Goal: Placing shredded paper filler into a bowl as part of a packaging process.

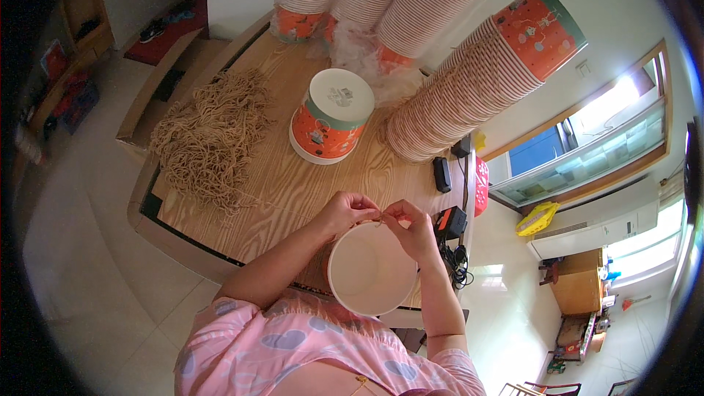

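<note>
A paper bucket (372, 270) stands at the near edge of the table, its white inside facing up. At its far rim my left hand (347, 213) and my right hand (411, 229) meet, fingertips pinched close together. Between them shows a short bit of tan string (379, 221), small and partly hidden by the fingers. Further off, an upside-down orange and green paper bucket (327, 132) has its white base up. To the left lies a loose heap of tan string (213, 143), some strands trailing across the wood.
Strands of string hang over a tall, leaning stack of buckets (462, 88). Several more stacks (433, 4) in clear plastic stand at the back. Along the table's right side are a black box-shaped device (441, 174), an orange-and-black device (450, 222) and coiled black cables (459, 267).
</note>
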Motion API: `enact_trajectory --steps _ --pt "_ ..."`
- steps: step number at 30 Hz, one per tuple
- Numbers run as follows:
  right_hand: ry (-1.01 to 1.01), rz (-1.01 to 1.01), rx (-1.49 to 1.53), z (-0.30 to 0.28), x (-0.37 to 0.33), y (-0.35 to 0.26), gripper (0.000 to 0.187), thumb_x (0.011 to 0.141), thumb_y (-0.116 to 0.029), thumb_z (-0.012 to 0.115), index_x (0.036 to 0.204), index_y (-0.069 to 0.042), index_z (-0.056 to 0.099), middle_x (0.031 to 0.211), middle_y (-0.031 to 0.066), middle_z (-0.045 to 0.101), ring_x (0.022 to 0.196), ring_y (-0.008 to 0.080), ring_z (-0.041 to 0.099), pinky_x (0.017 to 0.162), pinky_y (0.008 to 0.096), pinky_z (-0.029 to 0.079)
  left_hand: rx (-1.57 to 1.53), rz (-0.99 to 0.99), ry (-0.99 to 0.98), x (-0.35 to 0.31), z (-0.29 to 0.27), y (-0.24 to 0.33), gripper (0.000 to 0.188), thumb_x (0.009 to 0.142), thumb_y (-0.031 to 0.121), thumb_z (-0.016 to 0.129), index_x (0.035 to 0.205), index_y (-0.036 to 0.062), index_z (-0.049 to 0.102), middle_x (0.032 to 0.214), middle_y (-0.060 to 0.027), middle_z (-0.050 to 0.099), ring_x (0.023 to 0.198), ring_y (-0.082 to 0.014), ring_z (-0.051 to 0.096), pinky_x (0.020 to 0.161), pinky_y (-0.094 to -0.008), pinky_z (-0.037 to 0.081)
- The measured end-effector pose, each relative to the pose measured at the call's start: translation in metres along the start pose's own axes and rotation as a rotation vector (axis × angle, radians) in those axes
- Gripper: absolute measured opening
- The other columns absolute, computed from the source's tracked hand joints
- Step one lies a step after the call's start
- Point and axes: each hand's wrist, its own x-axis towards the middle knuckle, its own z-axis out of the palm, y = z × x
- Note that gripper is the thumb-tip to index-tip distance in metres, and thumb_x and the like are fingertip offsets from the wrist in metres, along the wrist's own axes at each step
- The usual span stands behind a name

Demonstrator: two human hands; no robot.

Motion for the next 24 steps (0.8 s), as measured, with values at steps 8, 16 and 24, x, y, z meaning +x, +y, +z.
enact_trajectory --steps 8,16,24 --pt "0.001 -0.005 -0.006 0.001 0.001 -0.003 0.007 0.081 -0.002 0.064 0.087 0.0 0.061 0.079 0.0039 0.065 0.076 0.0103 0.061 0.074 0.0251 0.049 0.01 0.004 0.005 -0.001 0.0 -0.001 0.014 0.082 0.012 0.068 0.089 -0.0006 0.067 0.08 -0.0045 0.067 0.07 -0.0082 0.061 0.064 -0.0226 0.05" --pt "0.009 0.009 -0.04 0.0 0.001 -0.002 0.007 0.08 -0.002 0.065 0.086 0.0 0.062 0.078 0.0042 0.065 0.075 0.011 0.061 0.073 0.0257 0.048 0.07 0.027 0.002 -0.004 0.001 0.004 0.018 0.081 0.016 0.072 0.091 0.0009 0.069 0.083 -0.0057 0.069 0.073 -0.01 0.063 0.065 -0.0244 0.051" --pt "0.008 0.026 -0.049 -0.001 0.001 -0.004 0.008 0.078 -0.002 0.066 0.086 0.001 0.063 0.077 0.0039 0.065 0.074 0.0111 0.061 0.072 0.0257 0.049 0.23 0.117 -0.003 -0.007 0.003 0.008 0.017 0.082 0.016 0.071 0.09 0.0015 0.07 0.08 -0.0047 0.068 0.071 -0.009 0.061 0.064 -0.0247 0.051"
